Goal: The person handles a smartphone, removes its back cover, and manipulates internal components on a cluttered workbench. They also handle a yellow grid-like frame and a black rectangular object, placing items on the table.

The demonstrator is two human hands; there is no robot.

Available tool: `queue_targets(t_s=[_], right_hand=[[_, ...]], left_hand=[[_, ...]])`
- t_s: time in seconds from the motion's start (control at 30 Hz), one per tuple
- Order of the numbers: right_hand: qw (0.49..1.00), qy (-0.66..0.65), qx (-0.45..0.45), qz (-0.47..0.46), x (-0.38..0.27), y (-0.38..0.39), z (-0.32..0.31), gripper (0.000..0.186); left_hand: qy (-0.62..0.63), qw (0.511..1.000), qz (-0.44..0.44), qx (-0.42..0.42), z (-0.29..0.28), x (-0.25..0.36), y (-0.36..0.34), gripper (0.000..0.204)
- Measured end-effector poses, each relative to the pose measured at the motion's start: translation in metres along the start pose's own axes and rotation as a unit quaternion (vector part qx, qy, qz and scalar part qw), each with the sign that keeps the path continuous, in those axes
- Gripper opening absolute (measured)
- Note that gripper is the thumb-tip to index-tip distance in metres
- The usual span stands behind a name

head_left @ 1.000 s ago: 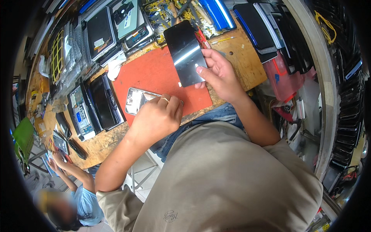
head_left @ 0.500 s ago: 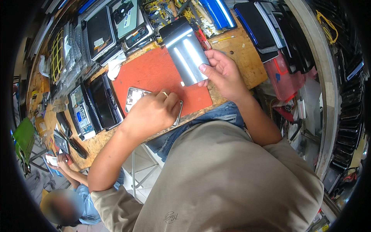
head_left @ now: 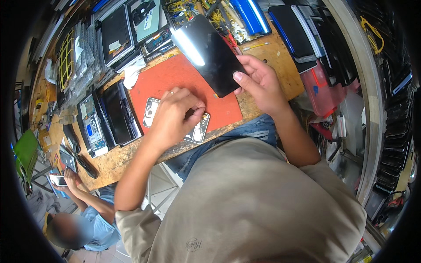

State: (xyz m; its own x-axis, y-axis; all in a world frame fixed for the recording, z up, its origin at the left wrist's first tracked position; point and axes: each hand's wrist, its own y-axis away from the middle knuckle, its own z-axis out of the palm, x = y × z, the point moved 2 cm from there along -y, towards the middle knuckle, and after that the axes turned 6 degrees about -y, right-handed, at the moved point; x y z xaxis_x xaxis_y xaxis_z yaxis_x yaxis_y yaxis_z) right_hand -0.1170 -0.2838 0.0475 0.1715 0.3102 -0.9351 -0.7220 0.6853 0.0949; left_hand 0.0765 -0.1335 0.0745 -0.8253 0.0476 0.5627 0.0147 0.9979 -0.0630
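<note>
Black panel (head_left: 215,61), upper centre: looks light, stiff, brittle; hold by edges. Right hand (head_left: 262,85) clamps its lower edge; left hand (head_left: 172,113), grip unclear.

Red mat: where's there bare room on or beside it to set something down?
Bare: red mat, upper left between white cloth and black panel, lower right beside phone frame; wooden bench, between right hand and pink box. Crowded: left of the mat, by an opened device; beyond its top, by yellow wires.

Phone frame (head_left: 200,131) on mat (head_left: 175,71)
</note>
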Motion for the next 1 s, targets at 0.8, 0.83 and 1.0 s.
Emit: queue_targets(t_s=[0.8,0.83,1.0], right_hand=[[0.937,0.283,-0.191,-0.081,-0.007,-0.014,0.048,0.027],[0.920,0.314,-0.195,-0.125,-0.007,-0.016,0.051,0.026],[0.895,0.352,-0.221,-0.160,-0.008,-0.023,0.055,0.027]], left_hand=[[-0.216,0.941,-0.072,0.249,0.037,0.037,0.078,0.018],[-0.220,0.944,-0.082,0.232,0.039,0.037,0.079,0.021],[-0.262,0.938,-0.052,0.219,0.043,0.037,0.075,0.027]])
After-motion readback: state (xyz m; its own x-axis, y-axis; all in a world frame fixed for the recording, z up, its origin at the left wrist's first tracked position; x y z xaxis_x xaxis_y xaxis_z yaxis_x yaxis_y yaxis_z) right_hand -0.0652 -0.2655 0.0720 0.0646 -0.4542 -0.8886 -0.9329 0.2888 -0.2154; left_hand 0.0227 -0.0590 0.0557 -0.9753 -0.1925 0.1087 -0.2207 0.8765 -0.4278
